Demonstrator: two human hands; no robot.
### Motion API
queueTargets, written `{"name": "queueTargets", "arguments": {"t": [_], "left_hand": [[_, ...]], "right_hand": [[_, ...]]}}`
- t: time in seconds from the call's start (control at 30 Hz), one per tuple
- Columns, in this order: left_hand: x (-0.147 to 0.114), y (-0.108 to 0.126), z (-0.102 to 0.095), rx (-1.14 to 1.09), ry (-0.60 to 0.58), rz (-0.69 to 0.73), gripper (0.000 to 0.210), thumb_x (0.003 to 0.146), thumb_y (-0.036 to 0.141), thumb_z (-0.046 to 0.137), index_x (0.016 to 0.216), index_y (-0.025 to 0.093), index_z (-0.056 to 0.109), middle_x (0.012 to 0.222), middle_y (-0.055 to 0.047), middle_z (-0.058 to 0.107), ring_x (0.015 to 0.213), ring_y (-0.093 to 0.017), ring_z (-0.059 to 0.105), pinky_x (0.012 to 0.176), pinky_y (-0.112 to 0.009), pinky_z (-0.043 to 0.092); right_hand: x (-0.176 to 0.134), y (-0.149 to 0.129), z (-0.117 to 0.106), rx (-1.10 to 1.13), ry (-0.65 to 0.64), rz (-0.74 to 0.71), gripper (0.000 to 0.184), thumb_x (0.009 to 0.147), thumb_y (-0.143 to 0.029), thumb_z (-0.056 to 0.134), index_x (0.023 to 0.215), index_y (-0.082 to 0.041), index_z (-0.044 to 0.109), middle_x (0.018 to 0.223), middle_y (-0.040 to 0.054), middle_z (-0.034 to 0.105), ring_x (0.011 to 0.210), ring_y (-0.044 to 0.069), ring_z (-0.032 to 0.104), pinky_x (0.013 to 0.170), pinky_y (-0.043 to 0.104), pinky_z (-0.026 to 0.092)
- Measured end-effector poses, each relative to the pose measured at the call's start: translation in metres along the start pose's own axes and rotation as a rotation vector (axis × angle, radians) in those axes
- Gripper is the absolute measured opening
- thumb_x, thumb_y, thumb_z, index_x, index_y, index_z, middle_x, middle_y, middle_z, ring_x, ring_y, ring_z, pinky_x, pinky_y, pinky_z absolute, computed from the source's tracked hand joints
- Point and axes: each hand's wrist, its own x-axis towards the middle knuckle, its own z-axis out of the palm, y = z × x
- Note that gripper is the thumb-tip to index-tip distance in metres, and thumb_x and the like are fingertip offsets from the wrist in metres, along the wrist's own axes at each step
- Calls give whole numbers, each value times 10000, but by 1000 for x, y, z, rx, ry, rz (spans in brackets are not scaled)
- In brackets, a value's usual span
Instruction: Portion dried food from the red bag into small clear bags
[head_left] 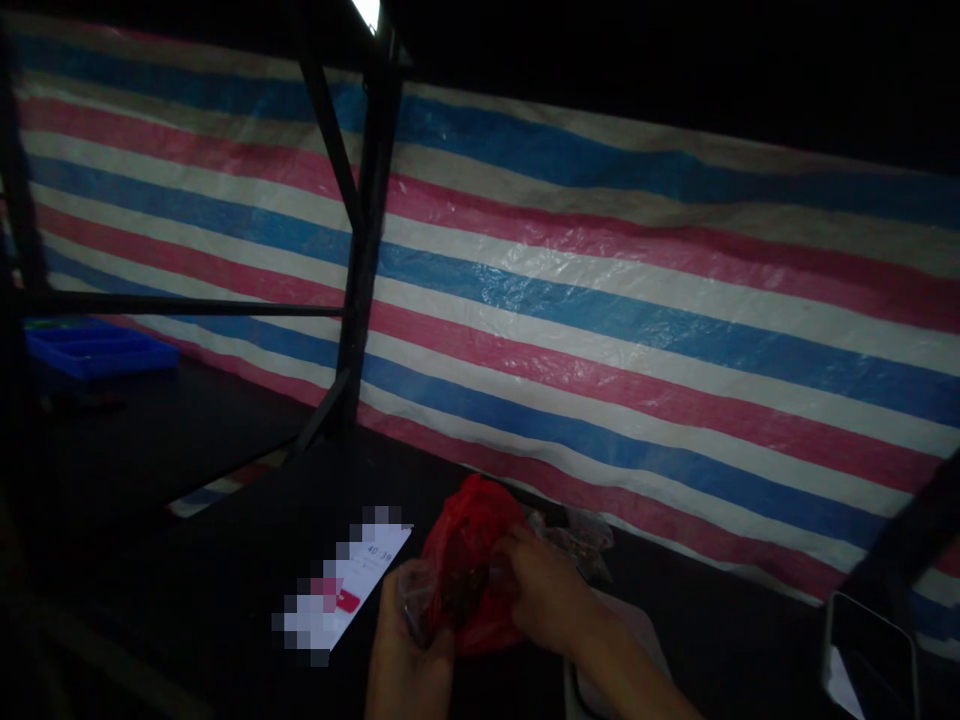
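Observation:
A red plastic bag (480, 500) stands with its mouth open on the dark table, with dark contents inside that I cannot make out. My left hand (411, 650) is at its near left side, thumb and fingers closed on a small clear plastic bag (417, 592). From the right, my right hand (544, 590) reaches into the red bag's mouth. Its fingers are curled and the tips are hidden, so what they grip does not show. Behind my right hand lies another clear plastic bag (589, 535) with small things in it.
Left of the red bag lies a lit phone (360, 580). A pale flat device (630, 625) sits partly under my right forearm. Another phone-like device (870, 660) stands at far right. A blue tray (105, 348), black metal frame (367, 230) and striped plastic sheet (637, 300) surround the table.

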Motion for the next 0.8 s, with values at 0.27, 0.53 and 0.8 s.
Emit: {"name": "queueTargets", "arguments": {"t": [0.27,0.53,0.8], "left_hand": [[6,-3,12,-105,54,-31,566,563,100,646,1120,201,647,1089,-85,769,1043,-309,758,941,-462,621],[12,22,20,-91,141,21,450,582,209,703,1024,217,620,921,-29,735,838,-243,738,770,-372,617],[14,32,19,-70,161,-13,474,531,272,712,994,201,637,928,-53,738,879,-275,729,817,-416,608]], "right_hand": [[16,-9,9,-323,-97,63,490,822,22,550,1226,-184,737,1300,134,731,1162,298,738,896,354,556],[27,-11,-1,-374,-148,2,369,905,-59,549,1165,-183,778,1211,149,773,1090,297,761,853,353,548],[31,-14,4,-370,-149,-69,403,895,-31,530,1186,-168,773,1257,157,757,1264,287,659,998,367,521]]}}
